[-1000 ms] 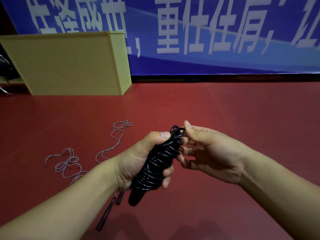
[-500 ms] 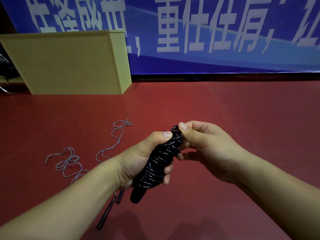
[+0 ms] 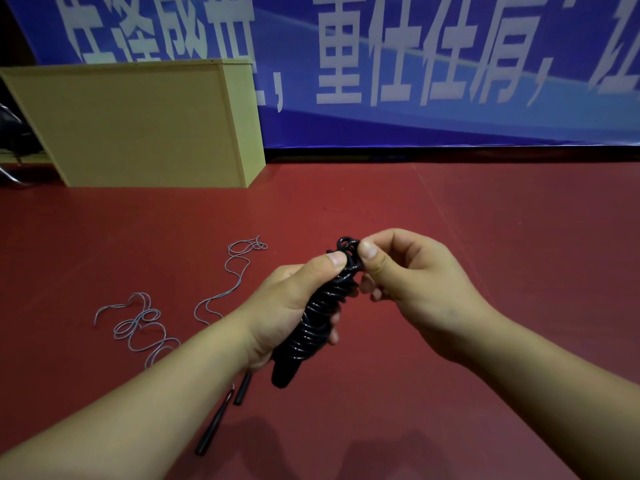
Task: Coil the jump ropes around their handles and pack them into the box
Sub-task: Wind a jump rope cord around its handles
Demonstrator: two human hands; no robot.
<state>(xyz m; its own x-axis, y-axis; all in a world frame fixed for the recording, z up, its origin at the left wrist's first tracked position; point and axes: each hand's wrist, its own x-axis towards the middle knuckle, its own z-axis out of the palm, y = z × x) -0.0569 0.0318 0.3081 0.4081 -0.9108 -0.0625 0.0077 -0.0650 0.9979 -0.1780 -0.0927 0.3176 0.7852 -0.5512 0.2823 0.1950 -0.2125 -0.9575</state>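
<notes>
Black jump rope point(image 3: 320, 315), coiled tight around its handles, gripped in the curled left hand point(image 3: 287, 310), long axis running from 7 o'clock at the butt to 1 o'clock at the top. Right hand point(image 3: 408, 289) just beside at 3 o'clock, thumb and forefinger pinching the end loop at the top. Box point(image 3: 138, 123) well apart at 10 o'clock, nearer the left arm. Grey jump rope point(image 3: 145, 327) loose on the floor at 9 o'clock.

Both forearms were bare right up to the frame's edge, no sleeves showing. The left hand point(image 3: 287, 306) carried no ring, watch or glove. Same for the right hand point(image 3: 412, 289): bare wrist, bare fingers. Thumbnails on both were short and unpainted.
</notes>
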